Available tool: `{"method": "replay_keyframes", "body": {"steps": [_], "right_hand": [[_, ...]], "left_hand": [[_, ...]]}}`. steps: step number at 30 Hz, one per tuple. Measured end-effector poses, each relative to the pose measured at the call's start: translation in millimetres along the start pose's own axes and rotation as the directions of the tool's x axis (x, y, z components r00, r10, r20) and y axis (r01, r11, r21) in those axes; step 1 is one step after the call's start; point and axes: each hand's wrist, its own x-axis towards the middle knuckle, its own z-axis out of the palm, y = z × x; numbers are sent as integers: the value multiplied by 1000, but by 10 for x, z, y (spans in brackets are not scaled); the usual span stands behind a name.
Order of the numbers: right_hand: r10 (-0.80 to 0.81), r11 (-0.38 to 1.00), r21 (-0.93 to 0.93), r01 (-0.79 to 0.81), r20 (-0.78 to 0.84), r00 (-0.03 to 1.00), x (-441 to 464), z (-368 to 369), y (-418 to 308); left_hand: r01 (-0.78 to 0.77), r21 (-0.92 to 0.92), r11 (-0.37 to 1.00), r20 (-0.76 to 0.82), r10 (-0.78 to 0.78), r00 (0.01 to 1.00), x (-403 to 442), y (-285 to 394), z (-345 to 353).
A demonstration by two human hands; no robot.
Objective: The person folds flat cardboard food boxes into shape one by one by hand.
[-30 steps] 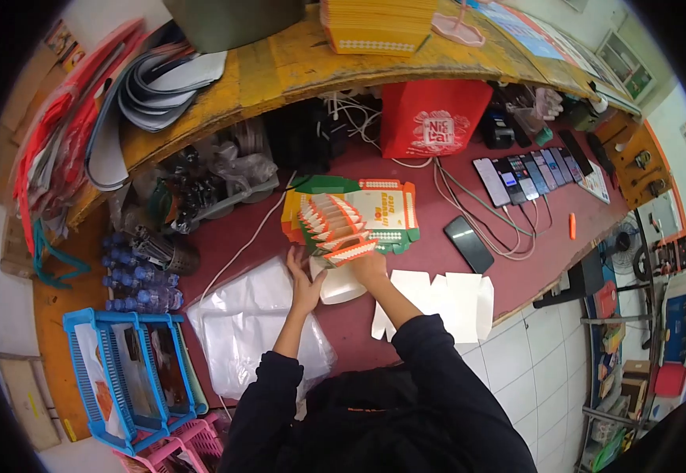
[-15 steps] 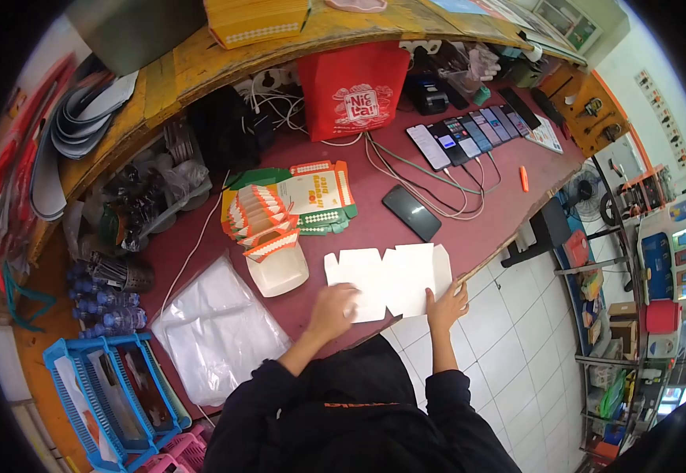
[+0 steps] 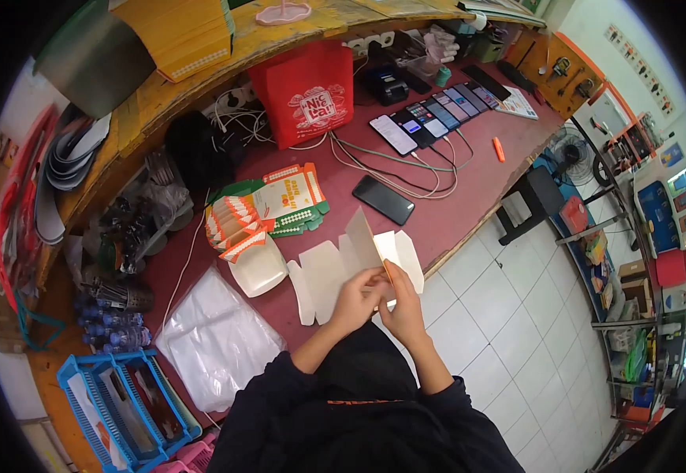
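A flat white cardboard box blank (image 3: pixel 323 276) lies near the table's front edge, with its right part raised and folded upright. My left hand (image 3: pixel 358 298) is closed on the raised cardboard from the left. On its other side, my right hand (image 3: pixel 403 303) pinches the same raised panel. To the left sits a folded white box tray (image 3: pixel 259 266), touching a nested stack of orange-patterned boxes (image 3: pixel 234 224). Behind them lie flat printed yellow, orange and green cardboard pieces (image 3: pixel 289 197).
Clear plastic bags (image 3: pixel 215 339) lie at the left front, beside a blue basket (image 3: pixel 114 398). A black phone (image 3: pixel 384 199) lies behind the blank. Further back are a red bag (image 3: pixel 303 94), cables, a row of phones (image 3: pixel 429 118) and an orange marker (image 3: pixel 499 150).
My hands have come together on the cardboard, after leaving the folded tray and spreading over the blank. The blank's right part has been lifted and folded up. The view has shifted rightward.
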Motion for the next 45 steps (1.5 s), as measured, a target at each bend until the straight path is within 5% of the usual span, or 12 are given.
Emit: {"method": "replay_keyframes", "body": {"steps": [1,5,9,14,15,17,20,22,25,28,30,45], "right_hand": [[-43,998,44,44,-15,999,9,-56,-77],[-207,978,2,209,-129,970,1,-223,-239],[-303,952,-1,307,-168,938,62,-282,-443],[77,946,325,-13,-186,980,6,-433,-325],[187,921,378,-95,-216,958,1,-418,-320],[116,943,331,-19,-275,954,30,-426,-429],[45,954,296,58,-329,943,83,-404,-711],[51,949,311,58,-331,942,101,-408,-790],[80,924,382,31,-270,960,130,-444,-821],[107,905,424,-15,-194,975,115,-513,-867],[-13,976,209,58,-212,977,116,-556,-933],[22,970,243,22,-178,984,153,-608,-1076]], "left_hand": [[-88,-126,988,-106,75,992,-1,3,10],[-189,-243,951,-71,176,982,-218,543,-94],[-243,-116,963,-250,208,946,-366,909,79],[-313,-221,924,-354,223,908,-317,764,-110],[-401,70,913,-403,394,826,-321,780,-144],[-470,546,693,-370,703,607,-298,805,-159],[-566,678,470,-187,854,485,-326,808,-88],[-627,583,517,-188,836,515,-395,733,-31],[-474,-78,877,-330,426,842,-475,748,38],[-329,-386,862,-212,264,941,-503,735,-27],[-254,-437,863,-162,203,966,-518,787,-60],[-272,-421,865,-73,266,961,-456,831,-128]]}}
